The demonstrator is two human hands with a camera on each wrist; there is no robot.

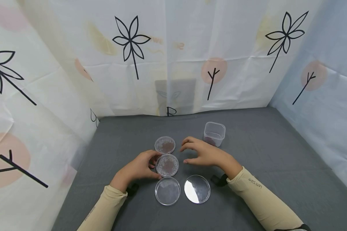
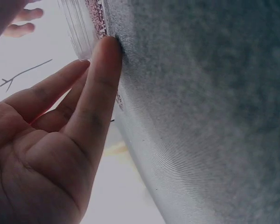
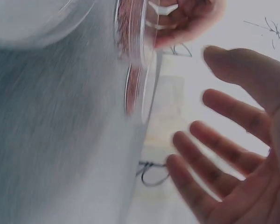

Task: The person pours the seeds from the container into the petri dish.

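Note:
Three round petri dishes stand in a column on the grey cloth. The middle petri dish (image 1: 167,165), with reddish-brown granules in it, sits by my left hand (image 1: 140,166). Thumb and curled fingers hold its left side; in the left wrist view one fingertip (image 2: 107,46) touches its low edge. Behind it is another petri dish (image 1: 164,145) with similar granules, and in front a clear petri dish (image 1: 167,191). My right hand (image 1: 205,152) hovers right of the column, fingers spread and gently bent, holding nothing. The right wrist view shows it apart from the dishes.
A clear round dish or lid (image 1: 197,189) lies right of the front dish, reflecting light. Behind my right hand stands a clear plastic tub (image 1: 214,133) with some dark reddish contents. Printed white curtains (image 1: 179,70) bound the grey cloth surface (image 1: 262,144) at the back and sides.

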